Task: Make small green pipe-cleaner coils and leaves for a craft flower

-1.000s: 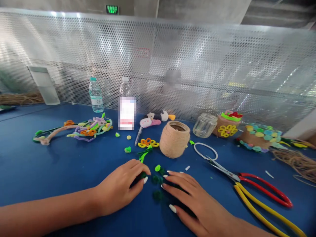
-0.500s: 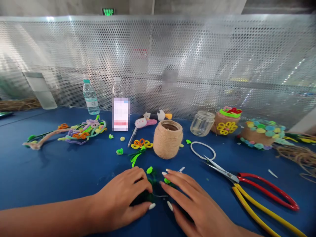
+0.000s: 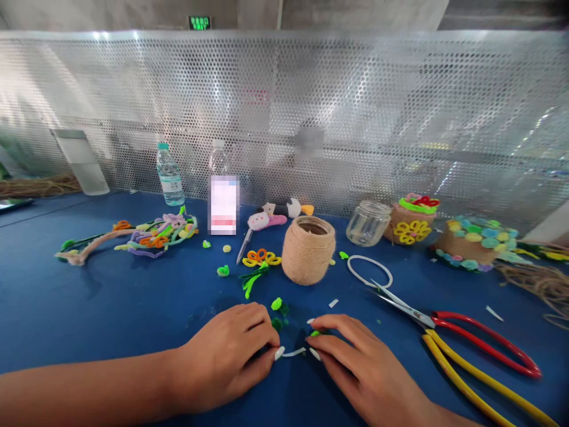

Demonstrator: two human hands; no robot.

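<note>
My left hand (image 3: 242, 350) is closed at the front of the table, with thumb and forefinger pinched on one end of a thin white strip (image 3: 294, 353). Its free end points toward my right hand (image 3: 364, 362), which holds a small bright green fuzzy piece (image 3: 315, 334) between its fingertips. Just beyond my hands lies another bright green fuzzy piece (image 3: 277, 303), beside darker green fluff (image 3: 277, 324). A twine-wrapped jar (image 3: 307, 255) stands upright farther back. Left of it rest a yellow and orange pipe-cleaner flower (image 3: 261, 257) and green pipe-cleaner stems (image 3: 253, 281).
Scissors (image 3: 422, 320) with red and yellow handles lie at the right, near a white ring (image 3: 370, 271). Behind are a clear glass jar (image 3: 368, 224), decorated jars (image 3: 411, 228) and a water bottle (image 3: 170, 178). Colourful pipe cleaners (image 3: 153, 237) lie left. Loose twine (image 3: 528, 281) is far right.
My right hand's fingers have come together on the green piece, which was lying under them. My left thumb and forefinger have closed on the white strip, now raised into clearer view.
</note>
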